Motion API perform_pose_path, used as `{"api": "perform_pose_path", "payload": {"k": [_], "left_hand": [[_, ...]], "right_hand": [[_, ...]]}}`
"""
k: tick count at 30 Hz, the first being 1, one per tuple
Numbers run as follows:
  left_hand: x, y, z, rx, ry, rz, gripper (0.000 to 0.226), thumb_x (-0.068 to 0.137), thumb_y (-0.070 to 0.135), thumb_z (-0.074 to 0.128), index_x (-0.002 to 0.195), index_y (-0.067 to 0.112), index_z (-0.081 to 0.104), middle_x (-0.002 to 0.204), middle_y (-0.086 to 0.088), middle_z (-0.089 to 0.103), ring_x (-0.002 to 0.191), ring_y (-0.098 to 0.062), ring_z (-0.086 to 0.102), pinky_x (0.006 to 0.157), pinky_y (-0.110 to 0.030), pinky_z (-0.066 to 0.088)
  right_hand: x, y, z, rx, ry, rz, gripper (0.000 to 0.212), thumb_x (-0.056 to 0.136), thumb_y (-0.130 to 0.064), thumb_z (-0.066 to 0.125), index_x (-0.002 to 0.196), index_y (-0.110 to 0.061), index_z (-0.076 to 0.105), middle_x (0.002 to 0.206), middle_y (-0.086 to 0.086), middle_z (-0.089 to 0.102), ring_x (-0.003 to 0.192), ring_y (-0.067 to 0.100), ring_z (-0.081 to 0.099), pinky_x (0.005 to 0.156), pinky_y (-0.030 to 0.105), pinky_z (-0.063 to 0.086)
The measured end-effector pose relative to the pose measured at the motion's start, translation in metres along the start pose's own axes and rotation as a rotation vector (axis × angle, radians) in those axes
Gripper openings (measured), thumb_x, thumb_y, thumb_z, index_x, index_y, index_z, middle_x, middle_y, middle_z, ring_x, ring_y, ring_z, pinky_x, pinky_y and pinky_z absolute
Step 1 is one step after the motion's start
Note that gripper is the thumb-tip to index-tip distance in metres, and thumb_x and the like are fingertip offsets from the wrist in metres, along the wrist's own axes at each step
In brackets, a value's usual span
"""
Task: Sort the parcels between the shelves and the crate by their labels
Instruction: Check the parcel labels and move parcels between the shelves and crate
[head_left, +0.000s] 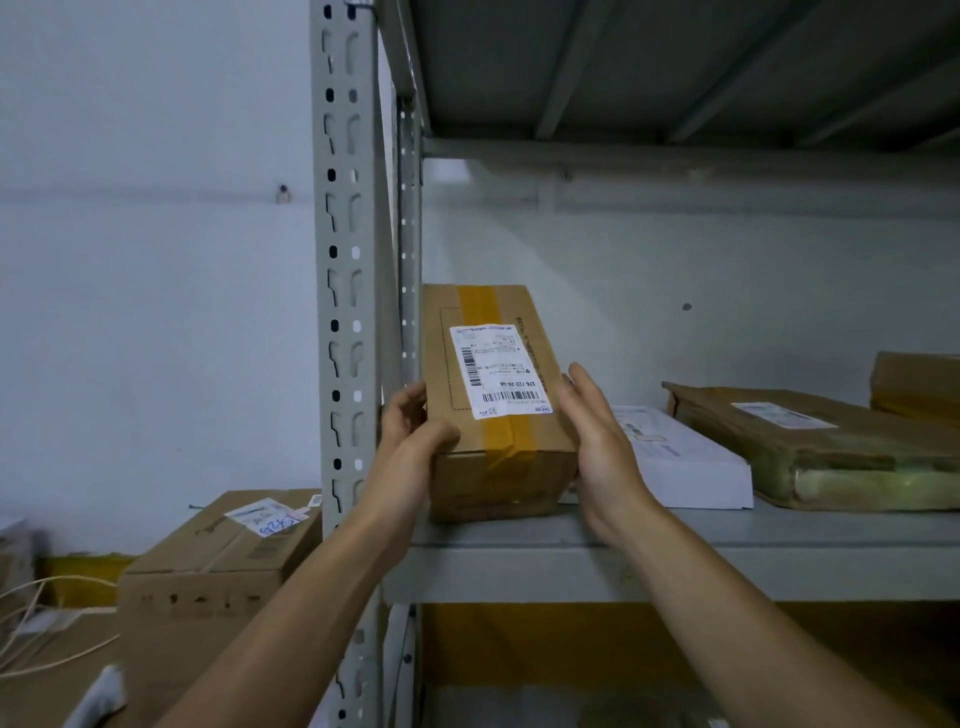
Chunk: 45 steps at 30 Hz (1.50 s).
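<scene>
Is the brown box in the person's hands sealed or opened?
Sealed: tape runs unbroken along the box top and over its near edge, flaps flat.

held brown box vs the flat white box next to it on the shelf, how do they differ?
The brown box is plain cardboard sealed with yellow tape; the white box is white, with no tape visible. The brown box stands taller; the white box lies low and flat. The left hand grips the brown box and the right hand flanks it; the white box is untouched. Both carry labels and sit on the same shelf.

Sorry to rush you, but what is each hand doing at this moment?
Left hand: closed on the near left corner of the cardboard parcel.
Right hand: open, flat against the parcel's right side, fingers extended.
</scene>
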<state>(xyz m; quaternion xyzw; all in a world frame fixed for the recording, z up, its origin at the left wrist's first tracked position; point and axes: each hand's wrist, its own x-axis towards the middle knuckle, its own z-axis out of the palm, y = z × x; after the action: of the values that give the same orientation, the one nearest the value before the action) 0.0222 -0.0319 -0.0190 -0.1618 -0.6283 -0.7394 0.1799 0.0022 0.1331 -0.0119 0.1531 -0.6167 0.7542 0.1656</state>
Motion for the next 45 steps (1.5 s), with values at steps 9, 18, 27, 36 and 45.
{"api": "perform_pose_path", "payload": {"k": [9,18,27,36,45], "left_hand": [[0.001,0.002,0.007,0.055,0.006,-0.014,0.066,0.086,-0.004,0.04,0.143,0.031,0.037,0.117,0.005,0.063,0.108,-0.018,0.058,0.081,-0.028,0.047],[-0.01,0.002,0.006,0.055,0.003,-0.004,0.07,0.059,0.01,0.049,0.12,0.045,0.045,0.117,0.002,0.06,0.108,-0.024,0.06,0.089,-0.044,0.052],[-0.018,-0.002,0.012,0.097,0.062,0.098,0.059,0.083,0.043,0.058,0.137,0.045,0.036,0.125,0.01,0.061,0.107,-0.013,0.065,0.078,-0.031,0.058],[-0.034,-0.021,0.013,0.023,0.042,0.236,0.065,0.088,0.028,0.064,0.144,0.039,0.033,0.131,0.007,0.059,0.116,-0.013,0.062,0.079,-0.024,0.056],[-0.036,-0.024,0.012,0.008,0.043,0.247,0.066,0.087,0.029,0.066,0.143,0.04,0.034,0.131,0.008,0.058,0.116,-0.012,0.061,0.079,-0.025,0.057]], "right_hand": [[0.001,0.003,-0.016,0.039,-0.03,-0.044,0.044,0.097,-0.037,0.053,0.14,-0.036,0.044,0.126,-0.013,0.06,0.11,0.008,0.06,0.085,0.03,0.054],[0.016,-0.007,-0.016,0.051,0.003,-0.065,0.028,0.097,-0.039,0.053,0.124,-0.033,0.053,0.109,-0.005,0.072,0.09,0.013,0.072,0.074,0.037,0.059],[0.0,0.002,-0.015,0.077,-0.184,-0.124,0.039,0.099,-0.035,0.048,0.136,-0.047,0.045,0.118,-0.014,0.069,0.106,0.011,0.068,0.085,0.042,0.057],[-0.018,0.013,-0.018,0.13,-0.197,-0.207,0.051,0.086,-0.037,0.052,0.135,-0.044,0.044,0.122,-0.014,0.067,0.11,0.014,0.066,0.084,0.038,0.059],[-0.021,0.014,-0.019,0.145,-0.203,-0.224,0.051,0.084,-0.034,0.052,0.134,-0.043,0.045,0.12,-0.013,0.068,0.108,0.014,0.067,0.078,0.032,0.06]]}}
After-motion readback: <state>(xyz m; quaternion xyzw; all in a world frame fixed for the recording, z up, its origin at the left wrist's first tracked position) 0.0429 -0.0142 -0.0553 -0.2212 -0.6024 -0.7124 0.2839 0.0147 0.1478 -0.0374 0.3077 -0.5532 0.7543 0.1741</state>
